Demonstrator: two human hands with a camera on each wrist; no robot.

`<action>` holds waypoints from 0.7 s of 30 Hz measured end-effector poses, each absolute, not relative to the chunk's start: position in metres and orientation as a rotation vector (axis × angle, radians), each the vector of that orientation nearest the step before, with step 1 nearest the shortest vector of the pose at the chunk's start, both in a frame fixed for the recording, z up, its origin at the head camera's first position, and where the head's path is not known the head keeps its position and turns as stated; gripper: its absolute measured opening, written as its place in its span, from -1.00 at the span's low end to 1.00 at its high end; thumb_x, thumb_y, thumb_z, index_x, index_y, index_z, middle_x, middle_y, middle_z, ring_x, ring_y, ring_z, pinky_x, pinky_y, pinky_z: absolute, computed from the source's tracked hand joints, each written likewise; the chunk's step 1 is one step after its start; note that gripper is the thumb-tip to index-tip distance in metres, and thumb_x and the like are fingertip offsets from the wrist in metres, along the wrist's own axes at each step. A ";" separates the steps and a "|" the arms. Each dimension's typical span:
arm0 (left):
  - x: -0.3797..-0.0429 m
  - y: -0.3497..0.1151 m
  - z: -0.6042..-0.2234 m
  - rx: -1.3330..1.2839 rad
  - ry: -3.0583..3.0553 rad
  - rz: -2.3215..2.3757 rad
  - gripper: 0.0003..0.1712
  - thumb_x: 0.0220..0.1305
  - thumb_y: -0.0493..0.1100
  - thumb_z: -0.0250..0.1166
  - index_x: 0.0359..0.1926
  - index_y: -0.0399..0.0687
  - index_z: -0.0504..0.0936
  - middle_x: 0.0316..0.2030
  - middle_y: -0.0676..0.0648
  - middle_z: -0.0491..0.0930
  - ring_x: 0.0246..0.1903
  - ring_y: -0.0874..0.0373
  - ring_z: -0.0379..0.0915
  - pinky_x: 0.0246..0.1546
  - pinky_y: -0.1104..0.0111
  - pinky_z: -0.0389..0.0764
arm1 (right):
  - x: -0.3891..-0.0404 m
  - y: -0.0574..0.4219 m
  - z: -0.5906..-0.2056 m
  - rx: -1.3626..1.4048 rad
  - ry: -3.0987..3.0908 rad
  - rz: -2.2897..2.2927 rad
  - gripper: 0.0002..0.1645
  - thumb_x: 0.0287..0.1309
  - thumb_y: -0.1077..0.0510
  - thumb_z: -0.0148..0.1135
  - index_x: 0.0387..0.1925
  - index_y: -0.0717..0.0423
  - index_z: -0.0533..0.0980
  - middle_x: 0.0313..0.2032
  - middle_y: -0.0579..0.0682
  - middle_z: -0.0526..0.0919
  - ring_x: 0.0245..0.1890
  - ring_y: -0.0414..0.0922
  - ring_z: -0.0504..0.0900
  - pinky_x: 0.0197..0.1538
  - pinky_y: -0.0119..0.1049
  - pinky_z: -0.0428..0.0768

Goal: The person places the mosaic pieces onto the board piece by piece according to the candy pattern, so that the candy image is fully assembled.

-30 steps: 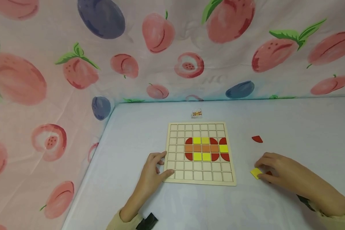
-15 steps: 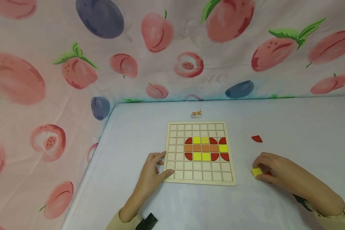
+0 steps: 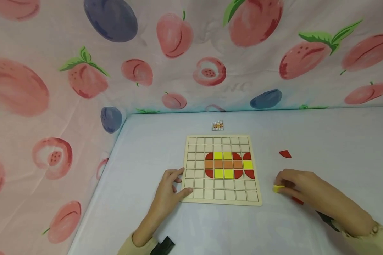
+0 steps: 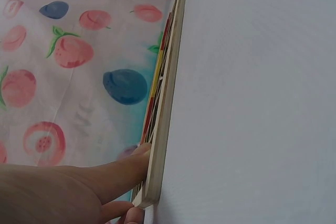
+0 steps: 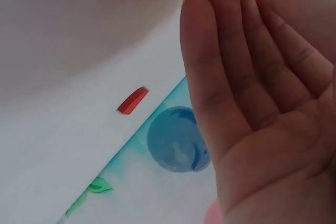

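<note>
My left hand (image 3: 170, 189) rests at the near left corner of a square wooden grid board (image 3: 207, 194). Its thumb lies on the board's top and its fingertips touch the left edge; in the left wrist view the thumb (image 4: 118, 177) reaches over the rim. To the right of the board, my right hand (image 3: 301, 184) pinches a yellow square tile (image 3: 277, 188) between thumb and fingers, and the tile is tilted. Under that hand lies a red tile (image 3: 297, 200), partly hidden. Red, yellow and orange tiles (image 3: 224, 164) form a fish-like pattern in the board's cells.
A red quarter-round tile (image 3: 285, 154) lies on the white table (image 3: 140, 148) beyond my right hand. Behind the board sits a small pattern card (image 3: 217, 125). A fruit-print cloth (image 3: 210, 46) rises along the back and left sides.
My right hand has lifted the yellow tile and moved slightly left toward the board, tilting it. More of the red tile beneath shows. My left hand stays in place.
</note>
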State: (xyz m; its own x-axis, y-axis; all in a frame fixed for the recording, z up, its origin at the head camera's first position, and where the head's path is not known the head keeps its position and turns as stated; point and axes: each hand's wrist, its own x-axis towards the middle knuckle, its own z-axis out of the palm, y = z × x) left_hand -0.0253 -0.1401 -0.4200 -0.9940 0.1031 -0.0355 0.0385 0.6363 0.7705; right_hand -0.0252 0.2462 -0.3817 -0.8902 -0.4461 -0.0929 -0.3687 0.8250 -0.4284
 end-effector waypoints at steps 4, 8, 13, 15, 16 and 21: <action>-0.025 -0.140 -0.420 0.116 2.772 1.300 -0.24 0.05 -0.17 0.55 0.29 -0.21 0.49 0.04 -0.11 0.45 -0.35 0.19 0.29 -0.36 0.47 0.41 | -0.029 0.237 -0.377 -0.689 2.843 -0.591 -0.76 0.01 0.14 0.51 -0.33 -0.18 0.58 -0.36 -0.33 0.58 -0.37 -0.34 0.48 -0.24 -0.35 0.64; -0.025 -0.140 -0.420 0.115 2.769 1.307 -0.24 0.04 -0.18 0.55 0.28 -0.21 0.49 0.04 -0.11 0.45 -0.34 0.19 0.29 -0.35 0.47 0.41 | -0.034 0.227 -0.372 -0.761 2.872 -0.601 -0.76 0.04 0.16 0.50 -0.34 -0.19 0.57 -0.34 -0.35 0.58 -0.33 -0.37 0.52 -0.20 -0.32 0.65; -0.025 -0.140 -0.420 0.127 2.768 1.311 -0.24 0.05 -0.17 0.55 0.29 -0.21 0.49 0.05 -0.11 0.44 -0.29 0.19 0.31 -0.34 0.47 0.42 | -0.041 0.212 -0.367 -0.818 2.846 -0.642 -0.79 0.08 0.17 0.47 -0.33 -0.14 0.57 -0.35 -0.34 0.58 -0.33 -0.36 0.52 -0.21 -0.33 0.63; -0.026 -0.139 -0.420 0.122 2.766 1.310 -0.24 0.05 -0.17 0.55 0.29 -0.20 0.49 0.05 -0.10 0.44 -0.29 0.19 0.31 -0.34 0.47 0.42 | -0.045 0.205 -0.366 -0.847 2.841 -0.663 -0.80 0.07 0.18 0.48 -0.32 -0.10 0.59 -0.34 -0.31 0.60 -0.33 -0.34 0.54 -0.21 -0.34 0.64; -0.026 -0.139 -0.420 0.116 2.765 1.310 -0.23 0.05 -0.17 0.55 0.29 -0.20 0.49 0.05 -0.10 0.44 -0.29 0.19 0.31 -0.34 0.47 0.42 | -0.047 0.202 -0.365 -0.854 2.833 -0.677 -0.81 0.07 0.18 0.48 -0.32 -0.09 0.59 -0.33 -0.30 0.61 -0.33 -0.33 0.54 -0.20 -0.33 0.64; -0.026 -0.139 -0.419 0.103 2.762 1.309 -0.23 0.05 -0.18 0.55 0.30 -0.19 0.49 0.05 -0.10 0.44 -0.33 0.19 0.29 -0.35 0.47 0.41 | -0.055 0.186 -0.360 -0.855 2.804 -0.733 -0.84 0.10 0.20 0.45 -0.30 -0.06 0.61 -0.32 -0.26 0.62 -0.29 -0.28 0.58 -0.16 -0.30 0.65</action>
State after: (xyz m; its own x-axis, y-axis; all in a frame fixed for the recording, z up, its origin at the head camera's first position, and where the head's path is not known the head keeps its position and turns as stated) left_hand -0.0256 -0.1395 -0.4194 -0.9942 0.0967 -0.0468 0.0250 0.6319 0.7746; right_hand -0.0547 0.1858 -0.3597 -0.8333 -0.5522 0.0254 -0.4940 0.7232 -0.4826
